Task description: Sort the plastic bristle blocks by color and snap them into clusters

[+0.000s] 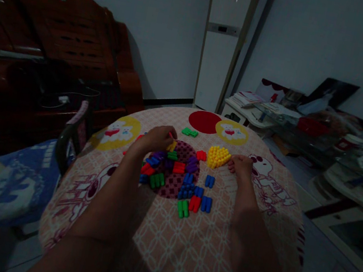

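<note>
My left hand [159,138] reaches over the loose plastic building blocks, its fingers closed on a small yellow block [172,145]. Just below it lie a green block [172,155] and purple ones [160,154]. On the right, my right hand [241,166] is closed at the edge of a cluster of joined yellow blocks [217,157], gripping its right end. A red block [201,155] lies left of this cluster. Nearer me are blue blocks [187,190], a red block [194,203] and a green block [183,209].
A patterned cloth covers the round table [182,253]. A green block [189,132] lies toward its far side. To the left stand a chair with a blue cushion [18,182] and a wooden sofa [69,36]. A cluttered glass-topped cabinet [282,121] is at the right.
</note>
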`<state>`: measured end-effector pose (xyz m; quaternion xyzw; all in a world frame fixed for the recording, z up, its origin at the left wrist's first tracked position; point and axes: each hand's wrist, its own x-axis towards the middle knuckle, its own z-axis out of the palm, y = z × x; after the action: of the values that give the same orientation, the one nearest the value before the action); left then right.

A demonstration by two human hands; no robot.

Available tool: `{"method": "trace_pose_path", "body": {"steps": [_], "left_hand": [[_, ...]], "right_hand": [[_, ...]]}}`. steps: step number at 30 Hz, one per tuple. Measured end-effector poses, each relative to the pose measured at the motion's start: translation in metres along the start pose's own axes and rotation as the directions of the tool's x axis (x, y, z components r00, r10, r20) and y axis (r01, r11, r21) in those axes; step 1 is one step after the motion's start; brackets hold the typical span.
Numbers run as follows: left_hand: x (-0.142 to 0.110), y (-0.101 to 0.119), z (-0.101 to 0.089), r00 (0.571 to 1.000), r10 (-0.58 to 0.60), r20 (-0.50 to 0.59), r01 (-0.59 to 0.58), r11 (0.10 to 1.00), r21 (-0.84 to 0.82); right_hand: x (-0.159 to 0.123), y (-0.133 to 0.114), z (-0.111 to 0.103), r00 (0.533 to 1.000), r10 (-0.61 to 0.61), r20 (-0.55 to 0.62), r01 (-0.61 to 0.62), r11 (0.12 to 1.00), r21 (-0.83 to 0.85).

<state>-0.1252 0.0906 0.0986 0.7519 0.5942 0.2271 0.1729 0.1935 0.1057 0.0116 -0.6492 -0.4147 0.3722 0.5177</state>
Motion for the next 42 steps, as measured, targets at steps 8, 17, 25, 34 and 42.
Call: {"method": "trace_pose_path", "body": {"steps": [8,17,25,34,42], "left_hand": [[0.028,0.036,0.077,0.99,0.14,-0.006,-0.14,0.985,-0.103],[0.062,0.054,0.104,0.975,0.219,-0.039,-0.222,0.971,-0.091],[0.048,0.034,0.1,0.972,0.164,0.167,-0.152,0.985,-0.084],[0.051,0.041,0.102,0.991,0.126,0.032,-0.123,0.989,-0.085],[0.052,0.047,0.12,0.988,0.15,-0.044,-0.155,0.976,-0.151]], "right_hand": [[-0.004,-0.005,0.0,0.998,0.045,-0.038,-0.045,0.999,0.005],[-0.004,-0.006,0.001,0.998,0.057,-0.033,-0.057,0.998,0.011],[-0.003,-0.006,0.001,0.997,0.062,-0.036,-0.062,0.998,0.001],[-0.002,-0.003,0.0,0.998,0.059,-0.03,-0.059,0.998,0.001],[0.0,-0.001,0.001,0.999,0.033,-0.029,-0.034,0.999,-0.008]]}}
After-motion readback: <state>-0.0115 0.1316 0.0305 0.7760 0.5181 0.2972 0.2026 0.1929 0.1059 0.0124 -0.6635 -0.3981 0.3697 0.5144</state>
